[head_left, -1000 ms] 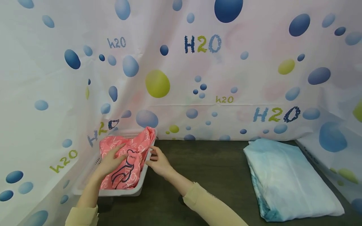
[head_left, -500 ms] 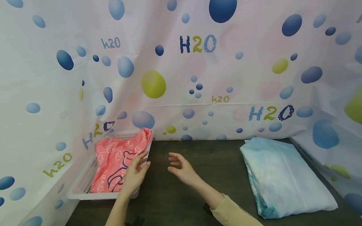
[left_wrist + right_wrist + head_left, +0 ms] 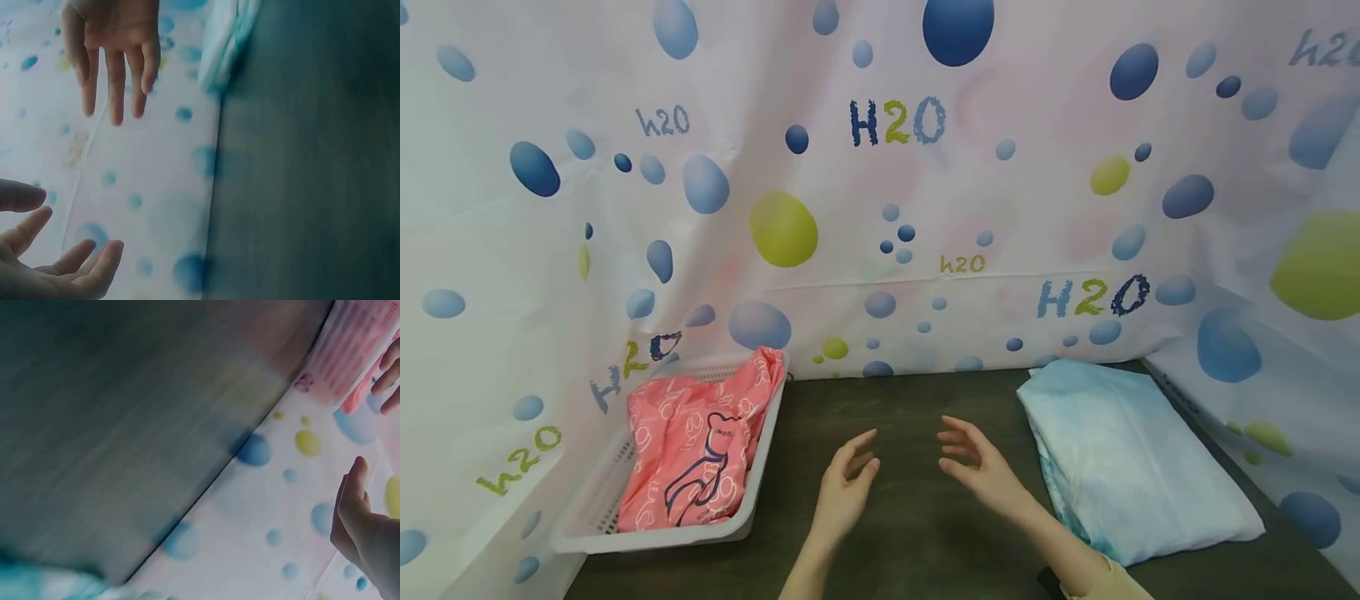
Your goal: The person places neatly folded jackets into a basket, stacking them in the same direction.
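Over the dark table, my left hand [image 3: 846, 486] hovers with loosely bent fingers and nothing in it, to the right of the basket. My right hand [image 3: 985, 471] is also in the air, empty, its fingers pointing left toward the other hand. It is nearest to a folded light-blue and white cloth [image 3: 1142, 458] lying at the right of the table. At the left, a pink cloth [image 3: 688, 450] with white prints and a dark bear outline lies in a white plastic basket [image 3: 741, 525]. In the left wrist view a corner of the blue cloth [image 3: 225, 44] shows at the top.
The dark tabletop [image 3: 880, 533] stretches between basket and blue cloth. Behind and on both sides hangs a white sheet [image 3: 850, 183] with blue and green bubbles and H2O lettering, meeting the table's back edge.
Both hands have left the pink cloth and the basket's edge and moved right over the table. The pink cloth stays in the basket. The head view has turned somewhat to the right.
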`<action>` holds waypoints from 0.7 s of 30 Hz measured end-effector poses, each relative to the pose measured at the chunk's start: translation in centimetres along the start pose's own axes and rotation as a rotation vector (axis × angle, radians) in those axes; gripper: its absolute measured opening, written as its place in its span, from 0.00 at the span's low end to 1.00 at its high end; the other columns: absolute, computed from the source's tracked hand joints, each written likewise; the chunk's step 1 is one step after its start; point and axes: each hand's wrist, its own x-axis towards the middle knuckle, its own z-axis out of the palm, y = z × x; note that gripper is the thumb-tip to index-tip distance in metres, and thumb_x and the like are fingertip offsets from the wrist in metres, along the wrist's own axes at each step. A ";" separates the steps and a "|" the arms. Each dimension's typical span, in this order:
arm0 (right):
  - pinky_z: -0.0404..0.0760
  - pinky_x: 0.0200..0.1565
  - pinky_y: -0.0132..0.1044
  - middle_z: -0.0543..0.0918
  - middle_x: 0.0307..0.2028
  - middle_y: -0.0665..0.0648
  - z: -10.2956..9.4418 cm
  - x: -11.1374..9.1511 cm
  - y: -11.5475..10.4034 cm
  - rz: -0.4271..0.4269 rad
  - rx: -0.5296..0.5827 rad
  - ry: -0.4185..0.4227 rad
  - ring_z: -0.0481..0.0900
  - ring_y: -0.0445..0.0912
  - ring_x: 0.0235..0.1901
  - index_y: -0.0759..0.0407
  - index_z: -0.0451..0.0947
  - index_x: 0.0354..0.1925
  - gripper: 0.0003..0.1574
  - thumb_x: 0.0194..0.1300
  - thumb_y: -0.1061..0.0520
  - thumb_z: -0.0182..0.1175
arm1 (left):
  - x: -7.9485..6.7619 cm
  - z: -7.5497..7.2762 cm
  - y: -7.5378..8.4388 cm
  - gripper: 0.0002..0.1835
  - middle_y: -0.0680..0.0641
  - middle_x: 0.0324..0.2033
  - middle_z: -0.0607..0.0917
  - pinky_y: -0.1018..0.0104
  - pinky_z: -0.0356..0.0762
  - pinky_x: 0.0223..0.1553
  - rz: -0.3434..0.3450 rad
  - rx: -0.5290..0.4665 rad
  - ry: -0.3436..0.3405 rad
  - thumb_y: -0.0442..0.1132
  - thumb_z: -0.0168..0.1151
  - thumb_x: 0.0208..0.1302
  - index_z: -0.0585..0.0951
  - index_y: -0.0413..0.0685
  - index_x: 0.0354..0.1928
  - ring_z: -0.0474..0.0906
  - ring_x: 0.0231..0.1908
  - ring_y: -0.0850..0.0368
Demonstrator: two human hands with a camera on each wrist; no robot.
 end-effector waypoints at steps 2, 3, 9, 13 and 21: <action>0.80 0.50 0.40 0.71 0.59 0.73 -1.0 -0.9 0.4 0.025 -0.007 0.016 0.72 0.68 0.57 0.66 0.57 0.71 0.36 0.70 0.61 0.58 | -0.2 1.4 0.1 0.21 0.33 0.59 0.73 0.43 0.78 0.50 0.001 -0.015 -0.052 0.34 0.57 0.69 0.74 0.44 0.64 0.73 0.57 0.32; 0.80 0.50 0.41 0.71 0.59 0.72 -1.5 -1.4 0.6 0.037 -0.013 0.025 0.71 0.68 0.56 0.65 0.57 0.71 0.37 0.70 0.61 0.58 | -0.3 2.1 0.2 0.21 0.32 0.59 0.72 0.41 0.77 0.50 0.002 -0.025 -0.079 0.34 0.57 0.70 0.74 0.45 0.64 0.72 0.57 0.31; 0.80 0.49 0.53 0.71 0.60 0.71 -5.6 -3.8 1.0 0.145 -0.106 0.111 0.73 0.67 0.56 0.59 0.58 0.72 0.37 0.70 0.57 0.58 | -0.3 6.2 0.3 0.23 0.31 0.60 0.72 0.38 0.77 0.49 -0.027 -0.047 -0.178 0.34 0.58 0.68 0.73 0.47 0.65 0.74 0.56 0.32; 0.81 0.46 0.50 0.70 0.61 0.73 -9.6 -5.2 0.9 0.190 -0.200 0.147 0.78 0.60 0.53 0.62 0.56 0.73 0.37 0.72 0.57 0.56 | 0.3 9.0 0.4 0.23 0.33 0.59 0.72 0.42 0.78 0.47 -0.050 -0.034 -0.231 0.36 0.58 0.68 0.74 0.49 0.65 0.74 0.55 0.34; 0.83 0.39 0.39 0.68 0.60 0.79 -19.1 -8.9 2.9 0.213 -0.392 0.149 0.75 0.24 0.41 0.70 0.48 0.73 0.40 0.75 0.56 0.53 | 1.4 14.4 0.7 0.24 0.35 0.60 0.71 0.43 0.77 0.47 -0.104 -0.048 -0.331 0.41 0.61 0.67 0.75 0.56 0.65 0.73 0.54 0.35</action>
